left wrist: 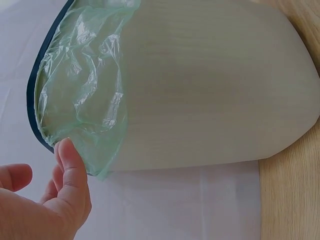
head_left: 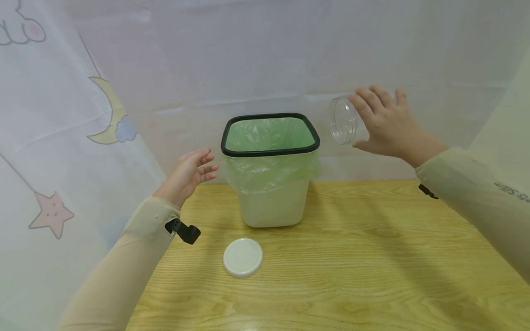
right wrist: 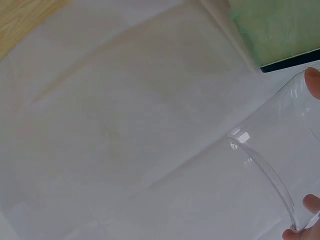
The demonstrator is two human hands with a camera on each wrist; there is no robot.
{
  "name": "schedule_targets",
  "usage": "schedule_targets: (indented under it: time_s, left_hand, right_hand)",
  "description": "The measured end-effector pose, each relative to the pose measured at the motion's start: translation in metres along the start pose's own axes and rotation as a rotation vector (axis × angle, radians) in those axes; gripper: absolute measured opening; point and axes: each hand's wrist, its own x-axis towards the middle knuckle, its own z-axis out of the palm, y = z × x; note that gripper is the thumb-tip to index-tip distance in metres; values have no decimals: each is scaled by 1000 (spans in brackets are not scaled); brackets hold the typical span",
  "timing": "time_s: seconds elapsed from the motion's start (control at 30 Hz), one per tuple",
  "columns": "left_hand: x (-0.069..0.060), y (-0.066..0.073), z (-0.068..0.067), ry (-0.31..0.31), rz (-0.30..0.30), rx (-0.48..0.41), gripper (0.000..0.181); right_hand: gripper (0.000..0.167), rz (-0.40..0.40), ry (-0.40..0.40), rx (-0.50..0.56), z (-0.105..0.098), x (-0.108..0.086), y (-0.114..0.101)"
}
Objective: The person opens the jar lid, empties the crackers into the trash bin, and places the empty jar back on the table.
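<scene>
A clear jar (head_left: pixel 342 122) is held up in the air to the right of the bin by my right hand (head_left: pixel 385 124). It lies tipped on its side, its open mouth facing the bin, and appears empty. In the right wrist view, fingertips (right wrist: pixel 311 202) and thumb grip the jar (right wrist: pixel 270 150) around its wall. My left hand (head_left: pixel 191 172) hovers at the bin's left side with fingers loosely bent and nothing held. The cream trash bin (head_left: pixel 273 209) stands upright, lined with a green plastic bag (head_left: pixel 269 174) under a black rim (head_left: pixel 271 152). The bin's bottom inside is hidden.
A round white lid (head_left: pixel 243 257) lies flat on the wooden table (head_left: pixel 331 276) in front of the bin. Behind the table hangs a pale sheet (head_left: pixel 198 55), with a moon (head_left: pixel 112 110) and a star (head_left: pixel 51 214) printed at the left.
</scene>
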Motion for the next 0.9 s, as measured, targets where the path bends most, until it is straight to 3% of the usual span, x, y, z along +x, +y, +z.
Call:
schedule_targets:
  time_s: [0.13, 0.63, 0.9]
  left_hand:
    - [0, -2, -2, 3, -1, -12, 13]
    - [-4, -6, -4, -23, 6, -49, 12]
    - [-5, -9, -4, -23, 6, -44, 14]
  right_hand:
    - [113, 10, 22, 11, 2, -3, -1]
    - [110, 37, 95, 57, 5, -12, -3]
    - [110, 101, 55, 88, 7, -16, -4]
